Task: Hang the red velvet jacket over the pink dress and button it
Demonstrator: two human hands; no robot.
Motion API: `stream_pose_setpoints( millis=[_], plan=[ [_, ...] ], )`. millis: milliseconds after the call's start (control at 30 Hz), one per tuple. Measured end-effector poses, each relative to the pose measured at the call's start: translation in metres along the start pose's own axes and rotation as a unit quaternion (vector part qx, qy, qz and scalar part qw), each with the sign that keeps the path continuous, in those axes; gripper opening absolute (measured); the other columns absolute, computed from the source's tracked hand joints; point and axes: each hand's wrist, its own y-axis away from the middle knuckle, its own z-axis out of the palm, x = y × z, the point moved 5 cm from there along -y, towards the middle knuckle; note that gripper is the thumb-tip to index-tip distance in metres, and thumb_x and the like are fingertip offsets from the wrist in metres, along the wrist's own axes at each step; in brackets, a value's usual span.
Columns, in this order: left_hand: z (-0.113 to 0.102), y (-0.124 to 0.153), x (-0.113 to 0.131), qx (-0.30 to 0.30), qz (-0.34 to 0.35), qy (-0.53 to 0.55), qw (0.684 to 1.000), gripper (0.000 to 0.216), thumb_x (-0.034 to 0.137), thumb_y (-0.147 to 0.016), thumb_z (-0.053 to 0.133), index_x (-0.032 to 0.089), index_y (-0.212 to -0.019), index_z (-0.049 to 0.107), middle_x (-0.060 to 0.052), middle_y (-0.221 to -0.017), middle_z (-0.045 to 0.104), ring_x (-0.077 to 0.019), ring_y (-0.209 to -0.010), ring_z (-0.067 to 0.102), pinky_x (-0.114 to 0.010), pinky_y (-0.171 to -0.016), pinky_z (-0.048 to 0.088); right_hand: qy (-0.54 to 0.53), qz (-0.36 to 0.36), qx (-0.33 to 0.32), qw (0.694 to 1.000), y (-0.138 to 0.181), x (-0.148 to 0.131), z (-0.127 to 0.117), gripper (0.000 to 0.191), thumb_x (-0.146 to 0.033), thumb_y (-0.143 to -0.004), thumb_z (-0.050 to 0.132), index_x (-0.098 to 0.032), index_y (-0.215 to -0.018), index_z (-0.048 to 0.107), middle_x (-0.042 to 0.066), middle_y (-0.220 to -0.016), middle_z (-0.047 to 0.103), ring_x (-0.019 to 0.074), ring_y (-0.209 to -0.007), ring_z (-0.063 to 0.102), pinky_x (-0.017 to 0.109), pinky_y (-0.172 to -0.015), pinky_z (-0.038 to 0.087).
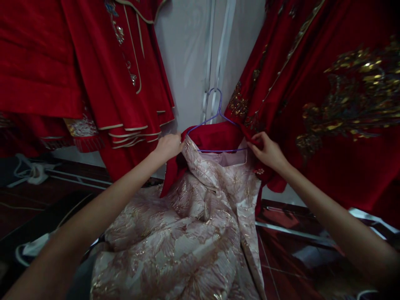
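Both hands pinch the red garment [212,139] on the purple hanger [215,121], left hand [168,146] at nine o'clock, right hand [268,152] at three, above pink brocade [187,233].

Red embroidered robes [93,62] are hanging beside a white wall [187,50]. Dim light is glinting off the dark tiled floor [281,258].

Gown [193,233] on hanger [219,111], between robes [312,125]
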Motion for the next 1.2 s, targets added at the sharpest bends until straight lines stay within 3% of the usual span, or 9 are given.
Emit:
stream_pose_setpoints(
  millis=[100, 200, 267, 433, 567, 633, 733, 900, 1200],
  plan=[
    [0.017, -0.001, 0.034, -0.005, 0.004, 0.064, 0.998, 0.034, 0.035, -0.087, 0.037, 0.011, -0.105, 0.053, -0.020, -0.089, 0.066, -0.0333, -0.087, 0.064, -0.039, -0.072, 0.046, -0.098, 0.016, -0.008, 0.995, -0.003, -0.012, 0.046, 0.021, -0.040, -0.080, 0.051, -0.022, -0.089, 0.044, 0.004, -0.087, 0.058, 0.0189, -0.081, 0.057, 0.031, -0.076, 0.044],
    [0.032, 0.007, 0.081, -0.009, 0.086, 0.178, 0.980, 0.028, 0.031, -0.085, 0.041, 0.015, -0.105, 0.051, -0.016, -0.084, 0.066, -0.0306, -0.081, 0.065, -0.036, -0.067, 0.046, -0.228, -0.013, 0.002, 0.974, 0.003, -0.045, 0.089, 0.017, -0.037, -0.081, 0.047, -0.023, -0.088, 0.043, 0.004, -0.092, 0.056, 0.0178, -0.087, 0.055, 0.032, -0.082, 0.044],
    [0.037, 0.014, 0.096, 0.001, 0.112, 0.242, 0.964, 0.026, 0.030, -0.084, 0.044, 0.017, -0.105, 0.050, -0.012, -0.081, 0.066, -0.0279, -0.076, 0.065, -0.034, -0.065, 0.046, -0.289, 0.007, 0.019, 0.957, 0.012, -0.060, 0.105, 0.014, -0.035, -0.083, 0.044, -0.023, -0.089, 0.043, 0.003, -0.091, 0.055, 0.0168, -0.086, 0.054, 0.032, -0.084, 0.043],
    [0.048, 0.026, 0.090, 0.042, 0.126, 0.411, 0.902, 0.022, 0.018, -0.074, 0.056, 0.021, -0.094, 0.051, -0.005, -0.088, 0.064, -0.0186, -0.082, 0.063, -0.030, -0.075, 0.048, -0.367, 0.042, 0.034, 0.929, 0.036, -0.066, 0.103, 0.019, -0.039, -0.083, 0.049, -0.024, -0.093, 0.044, 0.002, -0.093, 0.054, 0.0163, -0.089, 0.054, 0.031, -0.086, 0.043],
    [0.067, 0.030, 0.080, 0.112, 0.032, 0.569, 0.814, 0.023, 0.012, -0.074, 0.056, 0.020, -0.094, 0.048, -0.006, -0.097, 0.063, -0.0143, -0.089, 0.062, -0.028, -0.082, 0.048, -0.392, 0.044, 0.044, 0.918, 0.046, -0.069, 0.100, 0.024, -0.039, -0.082, 0.052, -0.025, -0.099, 0.042, 0.003, -0.098, 0.054, 0.0156, -0.090, 0.056, 0.029, -0.081, 0.046],
    [0.072, 0.033, 0.079, 0.136, 0.003, 0.592, 0.795, 0.021, 0.012, -0.074, 0.056, 0.020, -0.092, 0.048, -0.006, -0.094, 0.062, -0.0140, -0.088, 0.062, -0.028, -0.083, 0.048, -0.394, 0.038, 0.040, 0.918, 0.049, -0.073, 0.103, 0.031, -0.040, -0.080, 0.055, -0.025, -0.104, 0.042, 0.003, -0.099, 0.053, 0.0151, -0.086, 0.056, 0.028, -0.077, 0.048],
    [0.071, 0.038, 0.079, 0.141, 0.011, 0.594, 0.792, 0.016, 0.012, -0.076, 0.054, 0.020, -0.089, 0.050, -0.005, -0.093, 0.062, -0.0137, -0.089, 0.061, -0.028, -0.085, 0.047, -0.392, 0.042, 0.026, 0.919, 0.053, -0.076, 0.109, 0.040, -0.043, -0.078, 0.058, -0.026, -0.110, 0.041, 0.003, -0.097, 0.053, 0.0138, -0.077, 0.057, 0.027, -0.071, 0.049],
    [0.062, 0.039, 0.071, 0.143, 0.022, 0.588, 0.796, 0.011, 0.021, -0.080, 0.055, 0.020, -0.090, 0.051, -0.004, -0.092, 0.062, -0.0134, -0.088, 0.061, -0.027, -0.084, 0.046, -0.383, 0.047, 0.031, 0.922, 0.055, -0.077, 0.105, 0.032, -0.045, -0.084, 0.050, -0.026, -0.109, 0.042, 0.005, -0.101, 0.055, 0.0155, -0.084, 0.059, 0.027, -0.067, 0.049],
    [0.055, 0.034, 0.076, 0.081, 0.084, 0.548, 0.829, 0.010, 0.023, -0.083, 0.050, 0.020, -0.093, 0.053, -0.004, -0.095, 0.063, -0.0142, -0.090, 0.061, -0.026, -0.081, 0.047, -0.351, 0.020, 0.022, 0.936, 0.052, -0.085, 0.101, 0.030, -0.044, -0.088, 0.045, -0.025, -0.110, 0.041, 0.007, -0.103, 0.057, 0.0175, -0.089, 0.060, 0.028, -0.067, 0.050]
  ],
)
